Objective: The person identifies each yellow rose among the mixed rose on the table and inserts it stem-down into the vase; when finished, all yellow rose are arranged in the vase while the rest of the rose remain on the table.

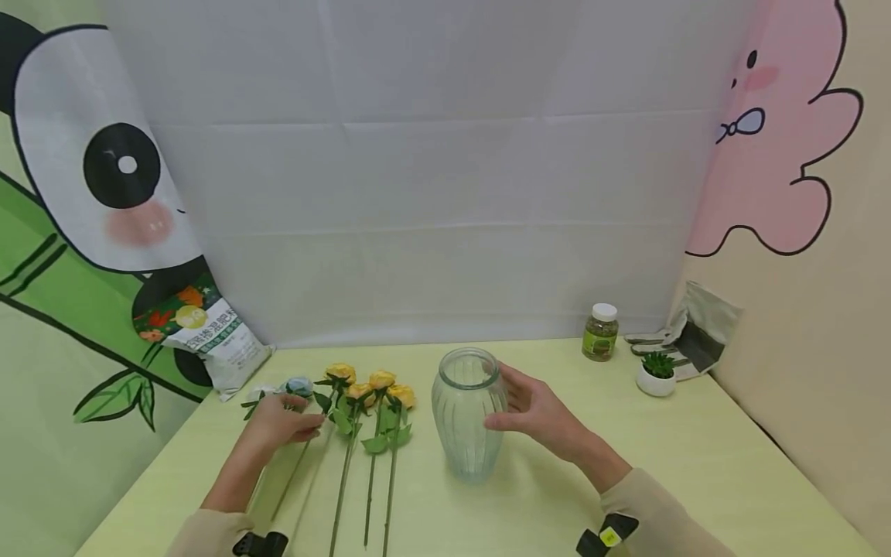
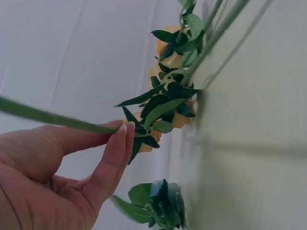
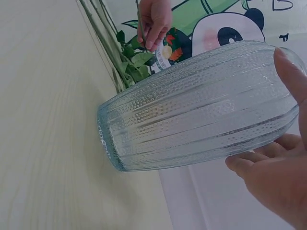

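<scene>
Glass vase, ribbed, clear bluish (image 1: 466, 425): upright, at mid-table, right of the flowers. Right hand (image 1: 532, 414): thumb and fingers spread around the vase's side, holding it. Left hand (image 1: 281, 424): thumb and finger pinched narrow on a green flower stem (image 2: 57, 120). Yellow roses (image 1: 383, 379): between left hand and vase. Blue rose (image 1: 299, 387): partly covered by the left hand. Printed bag (image 1: 230, 356): back left, against the wall. White-lidded jar (image 1: 600, 333), potted succulent (image 1: 656, 381), silvery packet (image 1: 720, 313): back right, well apart from the flowers. Table (image 1: 543, 510): pale yellow.
</scene>
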A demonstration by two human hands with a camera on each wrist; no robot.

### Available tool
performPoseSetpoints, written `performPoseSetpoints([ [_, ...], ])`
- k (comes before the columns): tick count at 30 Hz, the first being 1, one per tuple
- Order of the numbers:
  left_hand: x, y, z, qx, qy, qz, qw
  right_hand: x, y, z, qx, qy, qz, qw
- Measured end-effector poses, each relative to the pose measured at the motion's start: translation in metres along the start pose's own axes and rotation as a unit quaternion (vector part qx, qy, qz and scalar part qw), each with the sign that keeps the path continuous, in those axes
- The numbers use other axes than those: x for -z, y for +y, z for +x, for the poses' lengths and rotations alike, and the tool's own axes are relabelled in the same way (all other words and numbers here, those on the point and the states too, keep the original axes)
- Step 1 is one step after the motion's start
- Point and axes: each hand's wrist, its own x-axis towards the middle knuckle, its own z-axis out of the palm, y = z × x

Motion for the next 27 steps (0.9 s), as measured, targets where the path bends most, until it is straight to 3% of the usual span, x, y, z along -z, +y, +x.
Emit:
performPoseSetpoints([
  [8, 0.006, 0.0077, -0.0007, -0.032, 0.044, -0.002, 0.9985, 0.0011, -0.0007, -0.0007, -0.007, 0.006, -0.004, 0.9999],
  [12, 0.0067, 0.0079, -0.0004, -0.047, 0.029, -0.062, 0.9965, 0.0009, -0.0014, -0.0009, -0.007, 0.008, -0.009, 0.9999],
  [15, 0.007, 0.0068, 0.0002, -0.046, 0.005, -0.128, 0.9906, 0.0007, -0.0018, -0.0008, -0.007, 0.008, -0.011, 0.9999],
  [18, 0.0083, 0.005, 0.0004, -0.04, -0.023, -0.203, 0.978, 0.0005, -0.0014, -0.0005, -0.007, 0.008, -0.016, 0.9998],
  [22, 0.0099, 0.0031, 0.0014, -0.03, -0.062, -0.295, 0.9531, 0.0004, -0.0008, -0.0005, -0.006, 0.006, -0.018, 0.9998],
  [27, 0.0076, 0.0046, 0.0015, -0.021, -0.12, -0.359, 0.9254, 0.0001, 0.0, -0.0003, -0.006, 0.002, -0.012, 0.9999],
])
